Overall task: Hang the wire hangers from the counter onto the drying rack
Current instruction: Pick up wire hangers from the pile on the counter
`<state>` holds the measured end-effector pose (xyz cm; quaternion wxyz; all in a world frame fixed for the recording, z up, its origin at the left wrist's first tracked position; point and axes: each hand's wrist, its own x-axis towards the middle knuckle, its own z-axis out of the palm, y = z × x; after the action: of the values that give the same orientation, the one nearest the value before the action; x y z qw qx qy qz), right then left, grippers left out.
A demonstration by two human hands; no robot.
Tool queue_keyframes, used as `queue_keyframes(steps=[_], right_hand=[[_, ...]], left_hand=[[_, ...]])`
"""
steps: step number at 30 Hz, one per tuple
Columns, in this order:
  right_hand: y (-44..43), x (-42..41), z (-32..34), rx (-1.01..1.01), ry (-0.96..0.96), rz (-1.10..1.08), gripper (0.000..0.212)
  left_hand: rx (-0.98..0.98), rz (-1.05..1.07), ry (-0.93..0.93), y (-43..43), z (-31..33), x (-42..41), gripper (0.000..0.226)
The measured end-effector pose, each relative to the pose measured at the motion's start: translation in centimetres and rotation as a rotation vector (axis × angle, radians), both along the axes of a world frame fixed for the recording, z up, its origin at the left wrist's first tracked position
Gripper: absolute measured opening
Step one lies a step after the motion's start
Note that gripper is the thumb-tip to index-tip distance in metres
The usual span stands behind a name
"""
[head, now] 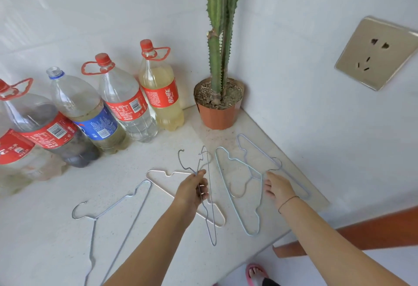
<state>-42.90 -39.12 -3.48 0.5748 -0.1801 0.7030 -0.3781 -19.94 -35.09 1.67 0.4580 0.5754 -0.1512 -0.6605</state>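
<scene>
Several thin wire hangers lie on the white counter (56, 251). My left hand (192, 192) pinches a grey hanger (209, 215) by the neck below its hook, with the frame hanging edge-on above a pale pink hanger (158, 180). A silver hanger (117, 208) lies at the left. Two light blue hangers lie at the right, one (237, 208) in front and one (260, 150) nearer the wall. My right hand (278, 187) is open, fingers stretched toward the hook of the far blue hanger. No drying rack is in view.
Several large plastic bottles (126, 102) stand along the back wall at the left. A potted cactus (218, 102) fills the corner. A wall socket (377, 54) is on the right wall. The counter ends at the lower right, above a foot in a pink slipper (254, 273).
</scene>
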Motion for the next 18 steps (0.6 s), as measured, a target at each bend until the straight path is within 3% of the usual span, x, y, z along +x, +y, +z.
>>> queue_keyframes(steps=[5,7,8,9,10,11,12,15,18], right_hand=[[-0.7,0.0,0.6,0.111,-0.201,-0.028,0.021],[-1.1,0.1,0.6,0.149,-0.181,0.074,0.019],[-0.8,0.4,1.5,0.159,-0.152,0.139,0.026],[-1.2,0.4,0.8,0.177,-0.123,0.199,0.061],[-1.0,0.7,2.0,0.175,-0.096,0.240,0.049],[-1.2,0.9,1.6,0.138,-0.098,0.271,0.059],[-1.2,1.1,1.6,0.165,-0.073,0.273,0.021],[-1.4,1.4,0.5,0.136,-0.150,0.191,0.027],[-1.3,1.4,0.4,0.167,-0.215,0.246,0.025]], left_hand=[[0.023,0.055,-0.010,0.4,-1.5,-2.9,0.025],[0.018,0.070,-0.042,0.5,-1.6,-3.5,0.028],[0.017,0.079,-0.061,0.5,-1.6,-3.8,0.028],[0.019,0.090,-0.079,0.6,-1.5,-4.0,0.028],[0.022,0.105,-0.093,0.7,-1.4,-4.2,0.028],[0.025,0.125,-0.103,0.7,-1.4,-4.4,0.028],[0.026,0.148,-0.109,0.8,-1.4,-4.5,0.028],[0.023,0.213,-0.120,1.0,-1.5,-4.6,0.025],[0.021,0.265,-0.112,1.3,-1.4,-4.4,0.025]])
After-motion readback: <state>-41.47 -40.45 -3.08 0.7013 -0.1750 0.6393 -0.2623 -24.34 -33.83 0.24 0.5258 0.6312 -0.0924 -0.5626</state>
